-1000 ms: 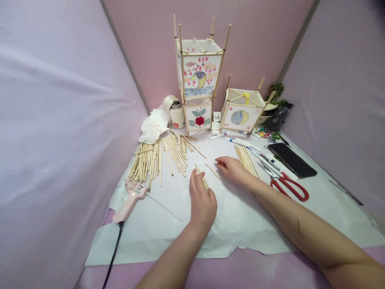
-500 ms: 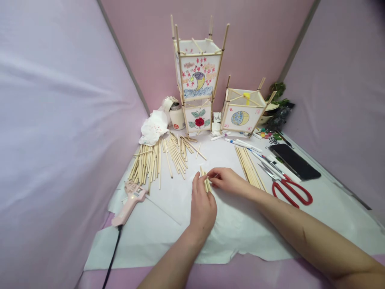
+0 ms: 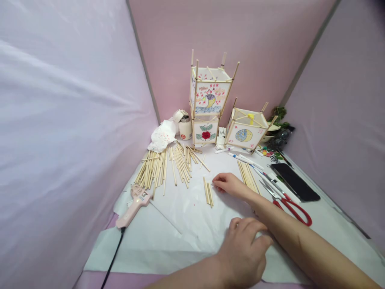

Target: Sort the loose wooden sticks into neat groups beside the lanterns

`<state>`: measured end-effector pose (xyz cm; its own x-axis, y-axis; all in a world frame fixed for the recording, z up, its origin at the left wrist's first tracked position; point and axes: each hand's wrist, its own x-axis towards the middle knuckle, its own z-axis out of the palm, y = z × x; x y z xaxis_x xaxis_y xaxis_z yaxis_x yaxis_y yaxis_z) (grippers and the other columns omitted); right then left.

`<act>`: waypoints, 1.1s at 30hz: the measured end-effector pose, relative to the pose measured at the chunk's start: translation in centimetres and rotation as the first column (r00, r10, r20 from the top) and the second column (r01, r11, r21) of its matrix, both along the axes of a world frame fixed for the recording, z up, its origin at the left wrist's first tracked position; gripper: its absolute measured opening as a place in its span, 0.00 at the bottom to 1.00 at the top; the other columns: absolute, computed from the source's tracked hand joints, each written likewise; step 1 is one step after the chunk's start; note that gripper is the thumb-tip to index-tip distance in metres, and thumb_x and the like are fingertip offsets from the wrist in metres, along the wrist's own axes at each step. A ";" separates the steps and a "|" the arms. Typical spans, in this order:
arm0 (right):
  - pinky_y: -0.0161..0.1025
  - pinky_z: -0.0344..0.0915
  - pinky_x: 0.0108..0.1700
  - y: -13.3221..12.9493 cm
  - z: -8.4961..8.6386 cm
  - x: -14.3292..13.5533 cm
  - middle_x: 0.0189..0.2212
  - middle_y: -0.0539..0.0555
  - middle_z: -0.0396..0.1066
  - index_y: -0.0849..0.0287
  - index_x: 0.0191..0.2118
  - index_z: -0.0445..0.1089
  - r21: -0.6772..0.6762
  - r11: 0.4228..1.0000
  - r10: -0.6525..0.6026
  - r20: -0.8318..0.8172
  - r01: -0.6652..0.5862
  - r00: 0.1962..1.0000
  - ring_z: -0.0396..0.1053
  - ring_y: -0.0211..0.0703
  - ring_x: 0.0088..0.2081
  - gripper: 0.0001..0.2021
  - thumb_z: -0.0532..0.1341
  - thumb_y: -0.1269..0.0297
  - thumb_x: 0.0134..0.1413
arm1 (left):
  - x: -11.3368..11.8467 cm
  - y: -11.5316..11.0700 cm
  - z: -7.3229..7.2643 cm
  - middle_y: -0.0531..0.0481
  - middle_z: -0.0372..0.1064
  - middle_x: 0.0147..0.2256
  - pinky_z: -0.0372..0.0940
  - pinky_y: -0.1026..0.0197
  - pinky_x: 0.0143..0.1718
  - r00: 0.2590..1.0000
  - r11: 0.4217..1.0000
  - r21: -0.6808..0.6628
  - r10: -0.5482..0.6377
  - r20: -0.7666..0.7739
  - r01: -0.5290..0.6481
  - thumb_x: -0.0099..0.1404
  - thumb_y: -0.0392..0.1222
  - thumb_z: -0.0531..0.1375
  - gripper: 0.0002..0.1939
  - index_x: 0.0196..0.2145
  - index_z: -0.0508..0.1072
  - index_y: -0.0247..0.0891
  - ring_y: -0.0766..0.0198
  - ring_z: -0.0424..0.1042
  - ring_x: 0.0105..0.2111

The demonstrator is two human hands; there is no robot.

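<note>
A small group of short wooden sticks (image 3: 209,194) lies side by side on the white sheet, with slight gaps between them. Just right of their upper ends is my right hand (image 3: 230,185), its fingers curled and their tips close together. Whether something small sits in that pinch is not clear. My left hand (image 3: 245,249) hovers nearer to me, beside my right forearm, back upward. Its fingers are bent and apart, and I see nothing in them.
Loose sticks (image 3: 153,170) and a pink glue gun (image 3: 134,205) lie left. Behind stand a tall painted lantern (image 3: 207,96), a shorter one (image 3: 246,128) and a jar (image 3: 185,129). Longer sticks (image 3: 249,176), red-handled scissors (image 3: 293,208), pens and a phone (image 3: 294,182) lie right.
My left hand has left the short sticks and moved right and toward me, near my right forearm. The sticks now lie unheld. My right hand remains close to them. The view has shifted.
</note>
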<state>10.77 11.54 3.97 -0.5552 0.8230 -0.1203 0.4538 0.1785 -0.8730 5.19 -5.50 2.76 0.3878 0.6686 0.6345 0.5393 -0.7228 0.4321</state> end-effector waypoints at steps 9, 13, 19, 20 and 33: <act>0.40 0.59 0.52 10.3 2.3 -4.3 0.48 0.60 0.68 0.62 0.47 0.72 0.616 0.751 -0.023 0.387 -0.240 0.922 0.66 0.45 0.48 0.16 0.56 0.78 0.55 | -0.3 0.7 -1.6 0.45 0.69 0.40 0.62 0.55 0.39 0.991 0.995 -0.102 0.002 0.130 0.011 0.53 0.27 0.54 0.13 0.37 0.68 0.36 0.58 0.67 0.41; 0.40 0.56 0.55 12.5 2.1 -6.7 0.50 0.60 0.66 0.60 0.45 0.73 0.516 0.733 0.094 0.569 -0.444 0.817 0.62 0.47 0.53 0.14 0.60 0.76 0.53 | -0.1 0.8 -1.9 0.46 0.68 0.38 0.63 0.55 0.38 0.992 0.994 -0.110 0.017 0.126 -0.003 0.51 0.27 0.55 0.12 0.34 0.69 0.35 0.58 0.67 0.39; 0.47 0.61 0.48 12.1 4.4 -5.3 0.39 0.69 0.72 0.67 0.34 0.73 0.453 0.812 -0.035 0.668 -0.369 0.743 0.67 0.58 0.48 0.07 0.58 0.78 0.51 | -0.1 0.7 -2.2 0.44 0.68 0.39 0.64 0.55 0.39 0.998 0.988 -0.157 -0.001 0.068 0.011 0.53 0.27 0.55 0.12 0.36 0.70 0.33 0.58 0.66 0.40; 0.47 0.62 0.46 11.5 4.8 -4.6 0.38 0.70 0.72 0.67 0.34 0.73 0.439 0.833 -0.064 0.680 -0.336 0.730 0.68 0.59 0.46 0.07 0.58 0.79 0.50 | -0.1 0.7 -2.2 0.44 0.67 0.39 0.64 0.56 0.39 0.998 0.987 -0.163 -0.009 0.058 0.018 0.53 0.27 0.56 0.12 0.36 0.71 0.33 0.58 0.65 0.40; 0.34 0.69 0.26 -2.3 2.0 0.7 0.24 0.50 0.73 0.60 0.44 0.62 -0.293 0.956 0.048 0.124 -0.009 0.991 0.71 0.38 0.22 0.12 0.60 0.68 0.54 | 0.0 0.9 -2.2 0.44 0.67 0.34 0.66 0.57 0.36 0.999 0.983 -0.180 -0.026 0.041 0.033 0.54 0.27 0.54 0.11 0.34 0.72 0.32 0.59 0.63 0.35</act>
